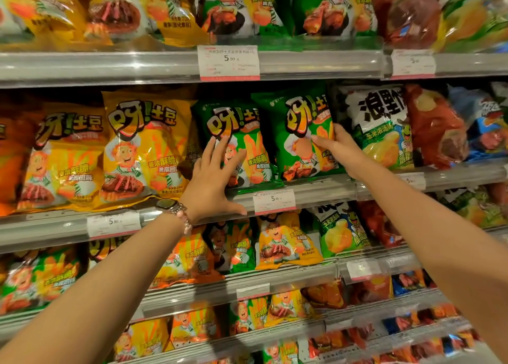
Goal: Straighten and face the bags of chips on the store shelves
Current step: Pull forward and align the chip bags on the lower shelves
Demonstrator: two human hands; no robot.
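Head view: you're mid-task on the second shelf [316, 190] from the top, working the green section.

Progress, as I read it:
- Two yellow bags [145, 149] to your left on this shelf stand upright, fronts out. Look done, or at least acceptable.
- Left green bag [247, 132] is upright and facing you, bottom edge at the shelf lip.
- Right green bag [297, 132] is tilted, top leaning left toward its neighbour, the two overlapping slightly. Not squared yet.
- White-and-green corn chip bag [384, 127] next along looks upright; red bag [434, 127] beyond it sits twisted, front not square to you. Probably still to do.
- Lower shelves show mixed yellow, green and orange bags [192, 253] overlapping and leaning. Likely most of the job is left there. Top shelf is only partly in frame, can't judge it.

Hands:
- Left hand [211, 182]: fingers straight and spread, flat against the front of the left green bag, thumb stretched along the shelf rail beside the price tag [275, 200]. Pressing, not gripping.
- Right hand [334, 146]: fingers wrapped behind the right edge of the right green bag, thumb across its front. That's a pinch grip on the bag's side.

My call: square the right bag while your left steadies its neighbour.
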